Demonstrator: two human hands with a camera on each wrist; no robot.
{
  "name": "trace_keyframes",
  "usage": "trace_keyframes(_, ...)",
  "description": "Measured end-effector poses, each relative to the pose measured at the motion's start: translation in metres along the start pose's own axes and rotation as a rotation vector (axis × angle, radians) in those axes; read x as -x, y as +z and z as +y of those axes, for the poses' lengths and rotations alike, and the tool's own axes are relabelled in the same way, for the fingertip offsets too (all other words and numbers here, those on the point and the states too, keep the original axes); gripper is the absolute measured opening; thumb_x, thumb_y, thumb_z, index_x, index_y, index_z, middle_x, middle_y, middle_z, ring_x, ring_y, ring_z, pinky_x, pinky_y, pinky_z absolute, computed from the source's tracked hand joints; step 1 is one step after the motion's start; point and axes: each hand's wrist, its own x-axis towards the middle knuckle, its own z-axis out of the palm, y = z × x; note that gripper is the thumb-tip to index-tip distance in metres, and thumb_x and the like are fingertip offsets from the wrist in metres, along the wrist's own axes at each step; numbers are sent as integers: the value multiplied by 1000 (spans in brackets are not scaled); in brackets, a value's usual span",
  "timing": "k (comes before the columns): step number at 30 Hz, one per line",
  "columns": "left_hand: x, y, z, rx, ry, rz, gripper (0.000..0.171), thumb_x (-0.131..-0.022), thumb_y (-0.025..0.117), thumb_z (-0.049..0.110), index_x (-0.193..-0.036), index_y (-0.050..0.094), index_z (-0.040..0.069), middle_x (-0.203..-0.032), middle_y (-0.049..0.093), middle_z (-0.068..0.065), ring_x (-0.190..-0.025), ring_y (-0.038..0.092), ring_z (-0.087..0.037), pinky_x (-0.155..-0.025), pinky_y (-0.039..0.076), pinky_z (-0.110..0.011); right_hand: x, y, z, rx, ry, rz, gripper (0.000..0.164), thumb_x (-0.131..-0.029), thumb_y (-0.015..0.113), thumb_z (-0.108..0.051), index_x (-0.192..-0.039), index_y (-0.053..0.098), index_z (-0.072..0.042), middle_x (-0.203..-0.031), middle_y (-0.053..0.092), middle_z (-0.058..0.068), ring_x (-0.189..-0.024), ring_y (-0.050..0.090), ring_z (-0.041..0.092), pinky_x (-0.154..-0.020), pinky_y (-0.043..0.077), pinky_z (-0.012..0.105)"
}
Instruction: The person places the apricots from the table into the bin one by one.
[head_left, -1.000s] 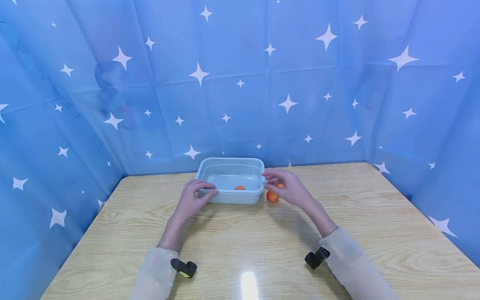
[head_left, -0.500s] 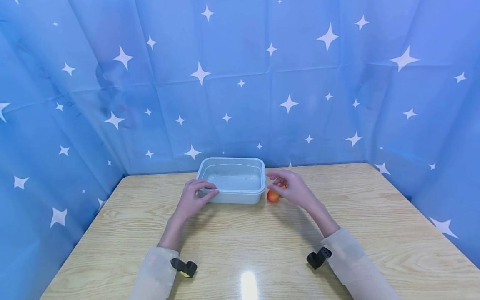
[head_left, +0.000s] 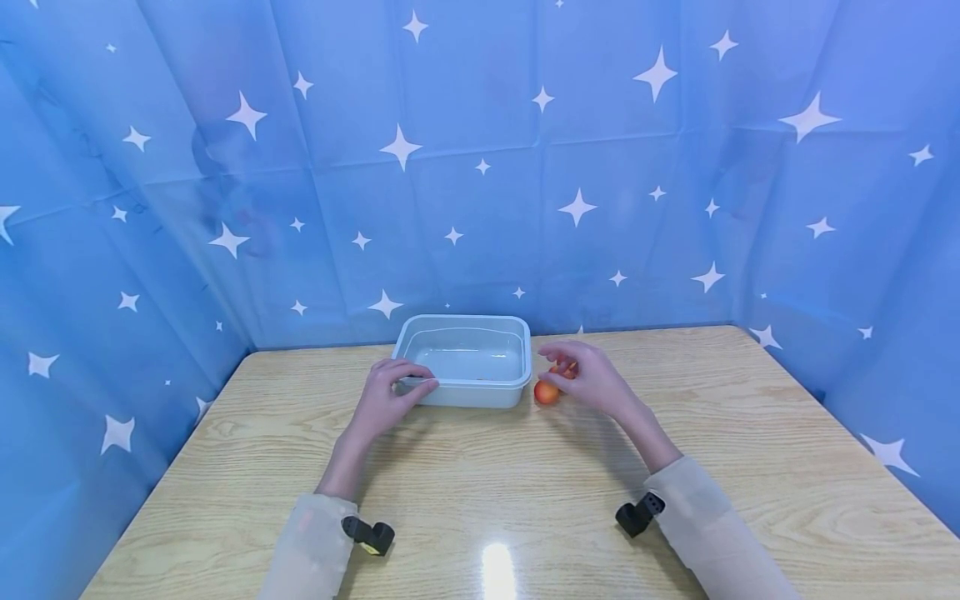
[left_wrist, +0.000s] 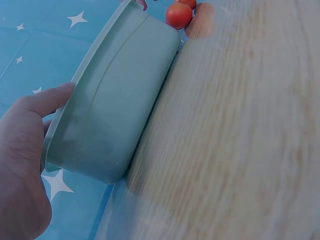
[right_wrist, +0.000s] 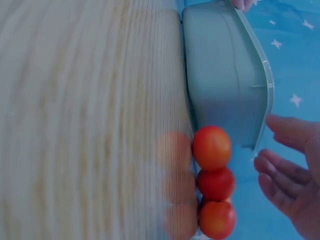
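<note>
Tabletop (head_left: 480,475) of pale wood grain spreads before me, glossy enough to carry a bright white patch of light and blurry reflections. Blue curtain (head_left: 480,100), printed with white four-pointed stars, hangs behind it and down both sides.

Near the table's far edge stands a plastic box (head_left: 480,397), upright and open-topped. It is pale grey-blue, rectangular with rounded corners, and has a projecting rim. A thin trace of orange shows inside, just over the near wall.

Beside the box's right end sit smooth, shiny, round tomatoes (right_wrist: 212,148), orange to deep red. Three can be seen clearly from the right wrist, in a touching row; something more peeks out behind them.

The person's left hand (head_left: 382,398) pinches the box's near rim at the left corner, thumb against fingers. The right hand (head_left: 591,379) hovers by the tomatoes, fingers loosely bent, thumb apart, holding nothing. Both arms wear pale sleeves (head_left: 309,542).
</note>
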Motion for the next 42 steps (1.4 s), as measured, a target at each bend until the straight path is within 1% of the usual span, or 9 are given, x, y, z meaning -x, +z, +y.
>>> trace_keyframes(7,0,0,1,-5,-11,-4,11,-89,80,21,-96,78,13,-96,73,1,-108,60,-26,-115,26,-53,2,-1,4,20,33,-47,38,-87,80,-10,-121,69,1,-106,72,15,-81,65,20,-73,57,37)
trace_keyframes(10,0,0,1,-7,-10,-2,11,-88,80,21,-96,78,13,-96,73,1,-108,60,-27,-115,26,-53,2,-1,6,17,52,-74,37,-87,80,-10,-121,69,-1,-105,72,16,-80,65,20,-71,56,34)
trace_keyframes(13,0,0,1,-7,-6,0,11,-88,80,20,-96,78,13,-96,73,1,-108,60,-27,-114,26,-53,2,-2,8,18,51,-98,36,-87,80,-10,-120,69,-1,-105,72,17,-78,64,19,-70,55,33)
trace_keyframes(17,0,0,0,-6,-3,0,11,-89,80,21,-96,78,13,-96,74,1,-107,60,-27,-114,27,-53,3,-1,8,17,61,-137,36,-88,80,-10,-120,69,0,-108,71,17,-76,61,17,-68,54,32)
trace_keyframes(22,0,0,0,-3,-4,0,10,-89,80,21,-96,78,13,-97,73,1,-107,60,-26,-115,26,-53,3,0,9,25,82,-190,35,-88,78,-9,-121,69,0,-103,69,14,-73,58,17,-67,52,31)
trace_keyframes(28,0,1,-1,-6,1,3,10,-88,80,21,-96,78,14,-97,73,2,-107,60,-26,-115,27,-53,3,0,11,36,69,-244,34,-89,78,-9,-121,70,-3,-107,66,11,-76,56,18,-71,52,32)
trace_keyframes(31,-1,1,-2,-10,6,3,10,-88,80,21,-96,78,14,-96,73,2,-107,61,-26,-114,28,-52,4,0,11,41,57,-259,32,-89,78,-10,-119,70,-4,-105,65,10,-77,55,18,-71,51,33)
trace_keyframes(38,-1,1,-2,-16,4,5,11,-88,80,21,-96,78,14,-96,74,2,-107,61,-26,-115,28,-53,4,0,10,51,40,-288,29,-88,78,-10,-116,72,-4,-93,64,4,-73,54,16,-67,48,30)
trace_keyframes(42,-1,1,-3,-15,0,5,11,-88,80,21,-96,78,13,-97,74,1,-107,61,-26,-115,27,-54,4,0,10,38,41,-317,26,-88,78,-9,-113,73,-6,-91,65,1,-68,53,17,-63,47,29)
